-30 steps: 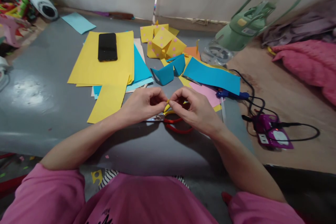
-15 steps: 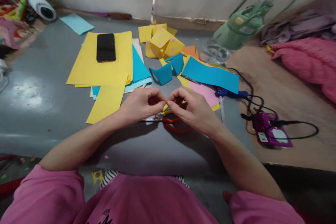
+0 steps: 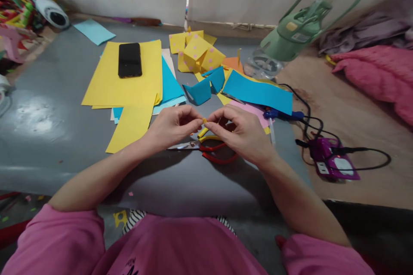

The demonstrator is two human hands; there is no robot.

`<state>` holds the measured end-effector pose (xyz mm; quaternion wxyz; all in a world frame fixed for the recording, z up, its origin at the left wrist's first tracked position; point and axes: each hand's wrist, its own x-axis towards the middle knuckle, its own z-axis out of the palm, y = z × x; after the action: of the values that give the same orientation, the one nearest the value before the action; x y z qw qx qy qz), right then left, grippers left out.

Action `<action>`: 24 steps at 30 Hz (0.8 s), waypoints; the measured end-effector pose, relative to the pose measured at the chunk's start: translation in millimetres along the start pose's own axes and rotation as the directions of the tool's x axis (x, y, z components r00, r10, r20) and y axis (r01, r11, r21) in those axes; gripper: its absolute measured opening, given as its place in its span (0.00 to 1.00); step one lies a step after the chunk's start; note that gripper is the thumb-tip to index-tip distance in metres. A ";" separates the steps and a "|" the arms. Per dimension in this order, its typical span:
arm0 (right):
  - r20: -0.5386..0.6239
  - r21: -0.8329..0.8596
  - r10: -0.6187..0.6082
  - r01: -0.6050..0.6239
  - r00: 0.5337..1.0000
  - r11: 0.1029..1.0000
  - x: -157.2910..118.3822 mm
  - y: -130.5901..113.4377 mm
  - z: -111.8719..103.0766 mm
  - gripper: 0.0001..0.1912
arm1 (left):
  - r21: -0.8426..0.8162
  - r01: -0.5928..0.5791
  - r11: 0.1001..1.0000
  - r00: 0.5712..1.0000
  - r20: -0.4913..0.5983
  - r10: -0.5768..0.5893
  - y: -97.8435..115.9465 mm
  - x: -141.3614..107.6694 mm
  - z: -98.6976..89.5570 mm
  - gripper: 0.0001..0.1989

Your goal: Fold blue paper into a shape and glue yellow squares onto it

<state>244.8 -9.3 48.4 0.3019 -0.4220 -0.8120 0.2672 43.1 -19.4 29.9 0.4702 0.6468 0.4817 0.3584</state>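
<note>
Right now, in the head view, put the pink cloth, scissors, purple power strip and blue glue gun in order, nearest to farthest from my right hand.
From your right hand:
1. Scissors, just below and left of it.
2. Blue glue gun, to its right, slightly forward.
3. Purple power strip, farther right.
4. Pink cloth, far right, toward the back.

We work in dim, diffuse light, its source out of view. White glare spots the left of the gray tabletop (image 3: 74, 142); soft shadows lie below our 2 forearms (image 3: 103, 174). The pinched yellow scrap (image 3: 204, 120) looks smeared, and wide-angle stretching bends the edges.
</note>
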 end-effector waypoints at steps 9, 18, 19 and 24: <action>0.024 0.036 0.054 -0.055 0.998 0.998 0.1 -3.1 -1.1 0.09 | -0.006 -0.043 0.999 0.998 0.038 0.043 1.5 0.3 -3.1 0.10; 0.081 0.094 0.062 -0.070 0.995 0.993 0.4 -1.6 -1.7 0.07 | 0.103 -0.136 0.985 0.991 0.009 0.135 -0.3 -1.5 -0.7 0.08; 0.091 0.091 0.064 -0.073 0.994 0.993 0.5 -1.4 -2.0 0.07 | 0.110 -0.140 0.984 0.990 0.009 0.140 -0.1 -1.3 -1.1 0.08; 0.141 0.063 0.050 -0.060 0.989 0.996 1.0 -1.3 -4.2 0.06 | 0.160 -0.139 0.977 0.990 0.049 0.133 3.9 -0.3 -5.2 0.07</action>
<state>246.7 -8.3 52.3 0.2510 -0.4142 -0.8098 0.3312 39.4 -18.7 35.2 0.3992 0.7213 0.4550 0.3366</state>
